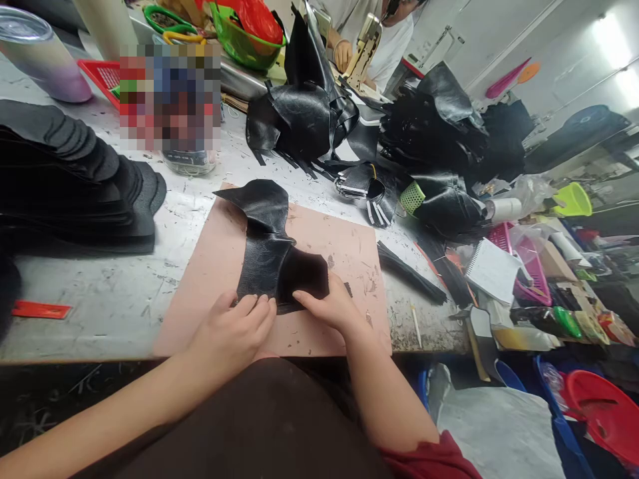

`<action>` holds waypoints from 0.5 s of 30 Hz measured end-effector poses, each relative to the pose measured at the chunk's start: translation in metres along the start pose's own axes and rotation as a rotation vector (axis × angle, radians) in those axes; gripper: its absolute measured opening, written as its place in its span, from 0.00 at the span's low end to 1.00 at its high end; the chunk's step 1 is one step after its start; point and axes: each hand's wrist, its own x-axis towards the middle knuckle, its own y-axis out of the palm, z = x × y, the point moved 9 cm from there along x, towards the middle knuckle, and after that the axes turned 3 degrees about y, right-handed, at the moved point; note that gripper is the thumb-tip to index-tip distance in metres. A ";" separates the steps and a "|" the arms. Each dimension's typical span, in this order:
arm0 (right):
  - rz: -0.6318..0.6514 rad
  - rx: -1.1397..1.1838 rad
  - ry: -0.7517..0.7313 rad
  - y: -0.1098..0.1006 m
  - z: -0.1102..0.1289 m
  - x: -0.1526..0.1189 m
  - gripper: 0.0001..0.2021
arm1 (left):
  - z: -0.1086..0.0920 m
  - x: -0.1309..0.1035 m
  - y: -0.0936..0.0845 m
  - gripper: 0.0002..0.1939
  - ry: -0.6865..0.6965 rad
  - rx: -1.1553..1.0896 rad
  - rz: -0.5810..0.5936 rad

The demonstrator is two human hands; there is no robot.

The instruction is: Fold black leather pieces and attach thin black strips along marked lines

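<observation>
A black leather piece [269,263], made of joined panels, lies on a pinkish board [344,239] in front of me. Its far end spreads into a pointed flap, while the panel at the near right shows a dull, dark face. My left hand [242,326] has its fingers curled together on the near edge of the leather. At the right side, my right hand [329,303] grips the piece, thumb on top and the other fingers hidden beneath or behind it.
Stacked black foam-like sheets [74,179] stand at the left, near an orange-red strip [40,310]. Black leather heaps [304,120] lie at the back. A hammer [476,346] rests by a notebook [494,269] on the right. Beyond the table, a person [394,33] sits at a sewing machine [367,50].
</observation>
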 end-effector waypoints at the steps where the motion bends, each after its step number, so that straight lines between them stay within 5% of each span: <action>1: 0.018 -0.004 0.009 0.001 0.000 0.000 0.19 | 0.000 0.000 0.000 0.20 0.002 0.007 0.004; 11: 0.044 -0.102 0.028 0.003 0.001 0.004 0.17 | 0.002 0.014 -0.006 0.15 -0.008 -0.003 -0.001; 15: 0.072 -0.163 0.023 0.005 0.004 0.005 0.21 | 0.000 0.018 -0.002 0.27 -0.004 -0.080 0.016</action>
